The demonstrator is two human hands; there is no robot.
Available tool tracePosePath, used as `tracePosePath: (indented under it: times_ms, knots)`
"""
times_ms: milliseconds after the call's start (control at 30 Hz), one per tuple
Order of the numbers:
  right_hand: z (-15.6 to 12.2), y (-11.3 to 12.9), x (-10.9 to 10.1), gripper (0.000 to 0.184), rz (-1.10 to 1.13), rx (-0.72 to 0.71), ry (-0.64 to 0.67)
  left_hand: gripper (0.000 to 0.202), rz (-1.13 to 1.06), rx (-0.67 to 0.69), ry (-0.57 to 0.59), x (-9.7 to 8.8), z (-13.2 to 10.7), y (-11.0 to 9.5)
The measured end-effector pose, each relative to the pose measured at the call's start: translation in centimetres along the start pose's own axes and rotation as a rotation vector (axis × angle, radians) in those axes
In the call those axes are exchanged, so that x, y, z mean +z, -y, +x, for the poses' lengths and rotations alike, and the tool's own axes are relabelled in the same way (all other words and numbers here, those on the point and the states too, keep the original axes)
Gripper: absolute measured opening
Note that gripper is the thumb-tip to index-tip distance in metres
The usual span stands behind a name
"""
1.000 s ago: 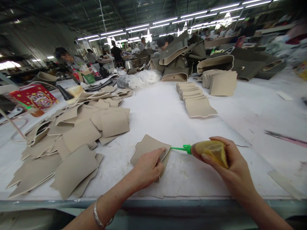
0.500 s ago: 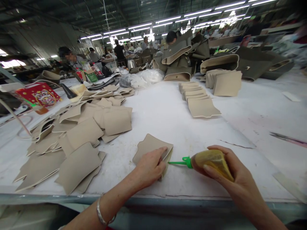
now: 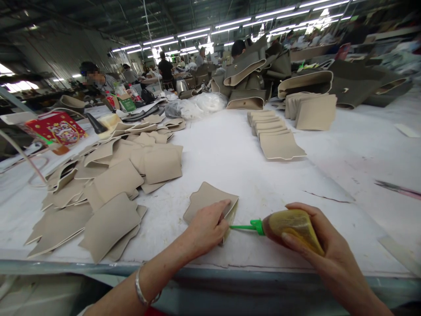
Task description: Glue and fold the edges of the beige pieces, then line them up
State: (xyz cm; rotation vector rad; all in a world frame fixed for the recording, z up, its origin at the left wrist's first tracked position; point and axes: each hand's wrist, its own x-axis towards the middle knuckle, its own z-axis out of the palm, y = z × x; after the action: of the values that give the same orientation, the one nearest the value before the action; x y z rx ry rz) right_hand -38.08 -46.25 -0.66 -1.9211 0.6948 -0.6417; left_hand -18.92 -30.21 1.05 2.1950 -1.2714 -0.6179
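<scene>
My left hand (image 3: 208, 226) rests on a beige leather piece (image 3: 205, 198) on the table. Its index finger presses near the right corner, and the other fingers curl at the lower edge, partly hidden. A paler layer shows beneath that edge. In my right hand (image 3: 329, 252) is a squeeze glue bottle (image 3: 291, 226), tilted on its side, with amber liquid inside. Its thin green nozzle (image 3: 243, 227) points left, and the tip is at the right edge of the leather piece, beside my left fingers.
Loose beige leather pieces (image 3: 113, 182) spread across the left. A fanned row of pieces (image 3: 279, 145) lies at the back right, before dark bags (image 3: 245, 70). Scissors (image 3: 394, 188) lie at the right. A second glue bottle (image 3: 59, 148) stands near a red bag (image 3: 62, 127).
The nozzle tip has shifted slightly left and down along the leather edge. My left hand keeps its hold, and the whole view has shifted slightly.
</scene>
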Motion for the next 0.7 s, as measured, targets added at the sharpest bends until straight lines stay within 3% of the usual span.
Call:
tracePosePath:
  times_ms: [133,367,700]
  knots:
    - [1.0,-0.8,-0.2,0.052,-0.047,-0.07,-0.107,0.054,0.006,0.0,-0.001,0.0,-0.1,0.0]
    - [-1.3,1.0,1.1,0.043,0.086,0.08,0.028,0.055,-0.003,-0.011,0.008,0.0,-0.1,0.0]
    - [-2.2,1.9,1.4,0.048,0.134,0.145,0.001,0.054,-0.008,-0.007,0.001,0.2,-0.3,0.1]
